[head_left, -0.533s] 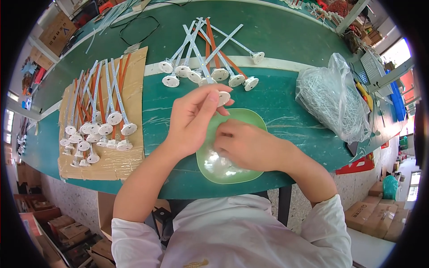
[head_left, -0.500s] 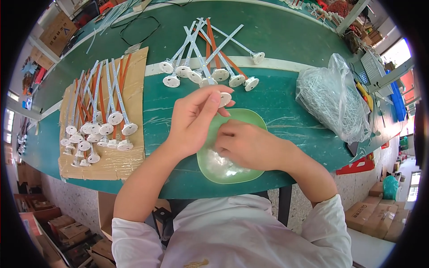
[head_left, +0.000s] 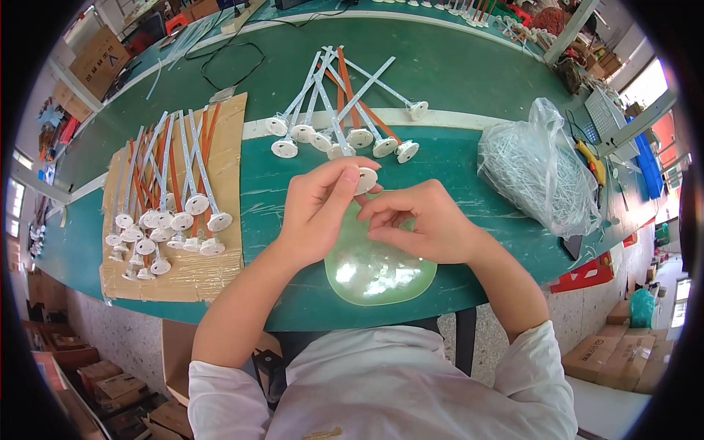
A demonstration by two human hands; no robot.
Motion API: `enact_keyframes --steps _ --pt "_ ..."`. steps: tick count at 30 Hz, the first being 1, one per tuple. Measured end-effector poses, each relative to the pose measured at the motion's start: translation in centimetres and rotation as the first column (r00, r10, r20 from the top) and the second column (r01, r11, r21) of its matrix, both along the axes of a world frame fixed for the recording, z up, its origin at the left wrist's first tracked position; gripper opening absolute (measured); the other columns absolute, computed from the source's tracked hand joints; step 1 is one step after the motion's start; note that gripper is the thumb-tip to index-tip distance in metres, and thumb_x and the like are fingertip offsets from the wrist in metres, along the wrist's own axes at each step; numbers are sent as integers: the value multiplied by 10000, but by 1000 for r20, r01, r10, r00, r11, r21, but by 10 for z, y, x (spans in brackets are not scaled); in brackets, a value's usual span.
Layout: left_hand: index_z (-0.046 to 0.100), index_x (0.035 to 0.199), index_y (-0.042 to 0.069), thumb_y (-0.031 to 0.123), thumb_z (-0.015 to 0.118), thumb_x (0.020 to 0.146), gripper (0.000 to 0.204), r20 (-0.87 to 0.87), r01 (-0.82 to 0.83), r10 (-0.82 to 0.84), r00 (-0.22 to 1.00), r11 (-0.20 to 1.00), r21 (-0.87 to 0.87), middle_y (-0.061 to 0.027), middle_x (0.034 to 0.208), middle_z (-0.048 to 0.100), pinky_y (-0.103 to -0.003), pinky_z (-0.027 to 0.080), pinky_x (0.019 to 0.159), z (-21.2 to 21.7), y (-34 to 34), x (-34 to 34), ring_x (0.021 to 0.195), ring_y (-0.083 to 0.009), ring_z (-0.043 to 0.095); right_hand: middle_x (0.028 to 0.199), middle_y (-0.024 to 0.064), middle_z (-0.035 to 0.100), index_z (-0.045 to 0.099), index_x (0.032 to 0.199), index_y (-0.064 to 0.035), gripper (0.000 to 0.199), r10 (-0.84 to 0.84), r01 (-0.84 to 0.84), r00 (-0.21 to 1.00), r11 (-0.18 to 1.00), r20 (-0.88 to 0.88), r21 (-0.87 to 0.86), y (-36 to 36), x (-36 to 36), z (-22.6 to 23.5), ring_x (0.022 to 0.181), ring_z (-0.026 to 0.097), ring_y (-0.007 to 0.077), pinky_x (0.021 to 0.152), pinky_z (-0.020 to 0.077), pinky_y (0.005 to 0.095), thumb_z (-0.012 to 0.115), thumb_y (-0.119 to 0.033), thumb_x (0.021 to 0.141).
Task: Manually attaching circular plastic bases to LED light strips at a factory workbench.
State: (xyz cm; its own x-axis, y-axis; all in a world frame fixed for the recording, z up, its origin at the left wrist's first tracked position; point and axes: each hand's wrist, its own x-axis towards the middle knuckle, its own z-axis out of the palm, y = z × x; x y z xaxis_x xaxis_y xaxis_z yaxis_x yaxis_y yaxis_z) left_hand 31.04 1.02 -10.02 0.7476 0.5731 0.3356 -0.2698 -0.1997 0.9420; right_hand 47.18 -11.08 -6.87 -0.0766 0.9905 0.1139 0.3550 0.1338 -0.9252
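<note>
One white disc sits pinched between the thumb and fingers of your left hand, near the far edge of the green bowl. It looks light, stiff and smooth, probably plastic, so it may slip under uneven pressure; its rim seems your best hold. Your right hand is curled just beside it, thumb and fingertips drawn close, but I cannot tell whether they grip anything. Beyond your hands, a cluster of stemmed pieces lies on the green table; their thin strips look flexible, so take them by the round bases. More lie on the cardboard to your left, and a bulging clear bag, likely soft, rests to your right.
</note>
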Motion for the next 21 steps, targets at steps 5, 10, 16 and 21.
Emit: enact_keyframes --steps 5,10,16,21 --pt "660 1187 -11 242 446 1085 346 -7 -37 37 999 999 -25 -109 973 717 -293 564 779 1 -1 -1 908 -157 691 891 90 738 714 972 30 136 -68 61 993 995 93 79 1 0 0 795 715 144 757 587 292 722 15 837" --pt "555 1371 10 196 408 1086 371 8 49 -49 999 999 21 -142 1109 710 -314 539 857 7 -1 -2 967 -176 682 865 111 732 718 933 23 106 -271 253 962 931 36 262 1 -4 -1 746 710 174 684 564 282 732 13 829" --pt "394 1494 -34 -18 515 966 542 17 -10 2 1000 873 488 -234 1156 662 -341 515 831 9 -6 -3 959 -324 688 797 116 705 714 896 -3 113 -527 220 811 677 254 702 -1 -4 1 680 683 236 578 523 302 743 36 793" --pt "394 1483 -58 -69 548 929 576 33 -76 73 997 733 676 -260 1121 659 -374 531 793 6 -13 -1 920 -392 676 818 116 686 706 901 1 183 -520 107 781 657 346 747 -3 -6 -1 659 653 260 560 515 335 735 60 731"
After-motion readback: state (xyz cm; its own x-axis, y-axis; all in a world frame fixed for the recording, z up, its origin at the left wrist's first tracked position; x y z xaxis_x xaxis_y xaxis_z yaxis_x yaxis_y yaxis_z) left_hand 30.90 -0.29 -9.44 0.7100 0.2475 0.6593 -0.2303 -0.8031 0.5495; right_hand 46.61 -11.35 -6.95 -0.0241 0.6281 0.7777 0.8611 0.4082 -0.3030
